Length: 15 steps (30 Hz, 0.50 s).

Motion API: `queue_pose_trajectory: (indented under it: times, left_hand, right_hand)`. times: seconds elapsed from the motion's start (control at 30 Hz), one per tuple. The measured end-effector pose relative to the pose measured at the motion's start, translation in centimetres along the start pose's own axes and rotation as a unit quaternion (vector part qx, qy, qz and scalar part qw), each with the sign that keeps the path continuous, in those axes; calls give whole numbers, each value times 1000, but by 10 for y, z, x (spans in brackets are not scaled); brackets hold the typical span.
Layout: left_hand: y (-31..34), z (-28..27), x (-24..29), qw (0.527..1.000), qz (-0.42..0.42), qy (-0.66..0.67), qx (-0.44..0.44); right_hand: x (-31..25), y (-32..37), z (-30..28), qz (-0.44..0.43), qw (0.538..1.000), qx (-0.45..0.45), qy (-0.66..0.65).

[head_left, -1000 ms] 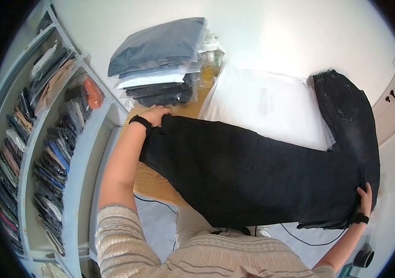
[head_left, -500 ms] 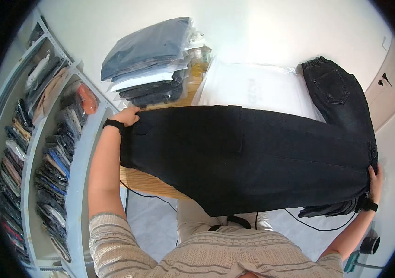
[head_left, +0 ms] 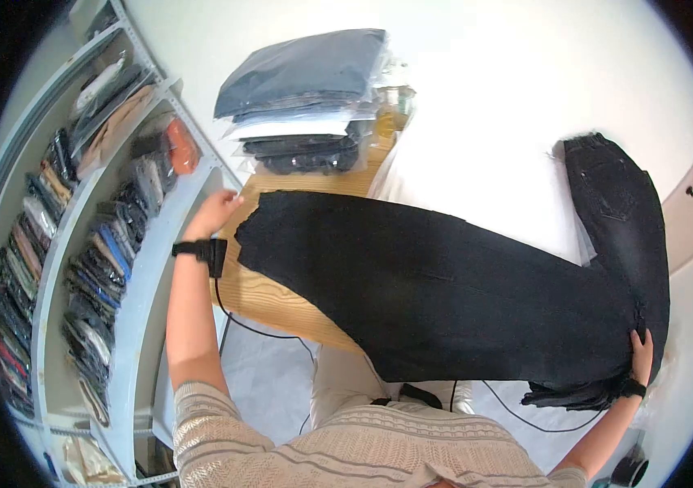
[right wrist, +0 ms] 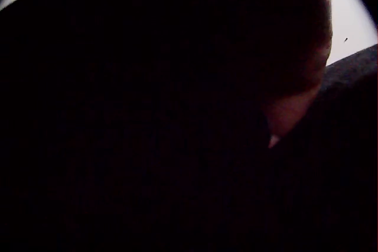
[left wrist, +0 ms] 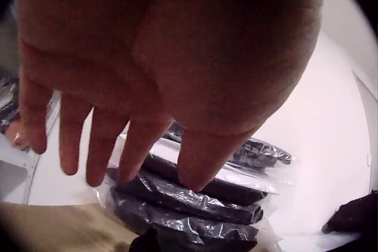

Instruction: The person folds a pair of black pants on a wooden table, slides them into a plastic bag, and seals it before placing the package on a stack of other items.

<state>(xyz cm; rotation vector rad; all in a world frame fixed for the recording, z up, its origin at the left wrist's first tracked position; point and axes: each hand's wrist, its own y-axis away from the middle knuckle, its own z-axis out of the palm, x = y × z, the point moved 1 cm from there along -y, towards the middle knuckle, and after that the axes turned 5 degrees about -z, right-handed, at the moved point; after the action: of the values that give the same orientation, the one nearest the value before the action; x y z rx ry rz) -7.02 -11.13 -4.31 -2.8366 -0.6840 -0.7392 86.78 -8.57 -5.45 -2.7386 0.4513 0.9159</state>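
Black trousers [head_left: 436,293] lie spread sideways over the table front in the head view, their narrow end at the left. Just beyond that end, my left hand [head_left: 215,213] is apart from the cloth, holding nothing. Its fingers [left wrist: 103,140] extend loosely in the left wrist view. At the wide right end, my right hand [head_left: 642,358] grips the trousers' edge, with the thumb over the cloth. Dark cloth fills most of the right wrist view and hides the other fingers. Dark jeans [head_left: 611,191] with a back pocket run behind that end, and gathered cloth shows below it.
Bagged folded clothes [head_left: 302,77] are stacked at the back left of the wooden table [head_left: 281,301], beside a bottle [head_left: 387,122]. White plastic bags [head_left: 477,187] lie behind the trousers. Shelves [head_left: 139,301] of bagged garments stand at left. A cable [head_left: 261,332] hangs near the table edge.
My left hand has let go of the trousers' left end and moved off to the left. The right hand stays at the right end. The trousers were drawn out straighter, then settled.
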Motion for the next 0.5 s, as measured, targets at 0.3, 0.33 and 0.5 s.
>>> queue_pose_trajectory:
  times: [0.3, 0.33, 0.5]
  left_hand:
    - [104, 56, 18, 941, -70, 327, 43]
    - [101, 64, 17, 934, -51, 343, 82]
    - [79, 73, 17, 920, 46, 386, 55]
  right_hand:
    - [20, -10, 2, 1, 998, 7, -57]
    - [15, -8, 1, 1, 999, 3, -44]
    - [24, -12, 0, -22, 999, -1, -28]
